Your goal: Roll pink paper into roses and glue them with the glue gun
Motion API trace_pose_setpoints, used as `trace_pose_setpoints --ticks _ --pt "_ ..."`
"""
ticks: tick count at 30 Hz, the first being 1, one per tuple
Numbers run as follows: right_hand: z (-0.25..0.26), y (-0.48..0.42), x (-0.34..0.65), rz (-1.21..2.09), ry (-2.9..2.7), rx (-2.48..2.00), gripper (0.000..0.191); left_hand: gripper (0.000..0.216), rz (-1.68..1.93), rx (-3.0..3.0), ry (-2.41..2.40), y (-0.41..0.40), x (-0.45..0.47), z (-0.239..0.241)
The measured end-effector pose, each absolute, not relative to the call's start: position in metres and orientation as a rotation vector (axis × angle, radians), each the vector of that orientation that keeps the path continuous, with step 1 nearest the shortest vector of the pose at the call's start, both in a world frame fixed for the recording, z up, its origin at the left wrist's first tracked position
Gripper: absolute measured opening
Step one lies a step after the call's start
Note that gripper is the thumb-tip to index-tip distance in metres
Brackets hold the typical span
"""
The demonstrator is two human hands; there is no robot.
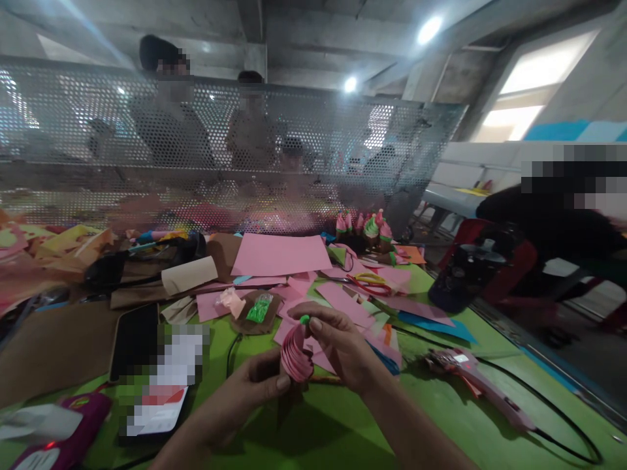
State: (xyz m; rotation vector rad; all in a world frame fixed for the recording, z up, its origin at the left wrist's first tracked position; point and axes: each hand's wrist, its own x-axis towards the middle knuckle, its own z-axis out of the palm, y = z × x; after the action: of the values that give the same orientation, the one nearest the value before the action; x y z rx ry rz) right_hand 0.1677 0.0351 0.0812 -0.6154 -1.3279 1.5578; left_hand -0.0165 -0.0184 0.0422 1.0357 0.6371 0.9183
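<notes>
My left hand (pixel 262 378) is closed round the lower part of a small paper cupcake (pixel 296 358) with pleated pink swirled frosting and a brown base. At its tip, thumb and forefinger of my right hand (pixel 345 343) pinch a small green pompom (pixel 304 320). The pompom touches or nearly touches the pink peak; whether it is fixed there I cannot tell. Just beyond my hands lies a brown paper piece (pixel 274 320) carrying a small bag of green bits (pixel 260 308) and a pale pink scrap (pixel 231 303).
A pink glue gun (pixel 482 385) with a looping cable lies at right. Scissors (pixel 369 283) rest among pink sheets (pixel 281 254). Finished paper cupcakes (pixel 372 226) stand at the back. Phones (pixel 134 343) lie at left, a dark jug (pixel 463 274) at right. A perforated metal screen (pixel 313 150) closes the far edge.
</notes>
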Motion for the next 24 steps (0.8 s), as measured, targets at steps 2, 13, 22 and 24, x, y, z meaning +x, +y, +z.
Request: trace_pose_setpoints --ticks 2,13,22,24 --pt "0.0797 0.0349 0.1663 1.587 -1.302 -0.587 0.021 0.039 0.911 1.031 0.610 -0.0189 -0.0169 0.0421" --pt "0.0765 0.0355 0.1634 1.571 -1.258 -0.618 0.036 0.041 0.959 1.019 0.610 -0.0182 -0.0172 0.0406" --pt "0.0793 0.0356 0.1642 1.002 -1.482 -0.746 0.014 0.046 0.966 1.003 0.659 -0.0180 -0.0154 0.0439" --pt "0.0779 0.0360 0.1645 0.972 -1.499 -0.749 0.013 0.045 0.957 1.007 0.659 -0.0180 -0.0154 0.0437"
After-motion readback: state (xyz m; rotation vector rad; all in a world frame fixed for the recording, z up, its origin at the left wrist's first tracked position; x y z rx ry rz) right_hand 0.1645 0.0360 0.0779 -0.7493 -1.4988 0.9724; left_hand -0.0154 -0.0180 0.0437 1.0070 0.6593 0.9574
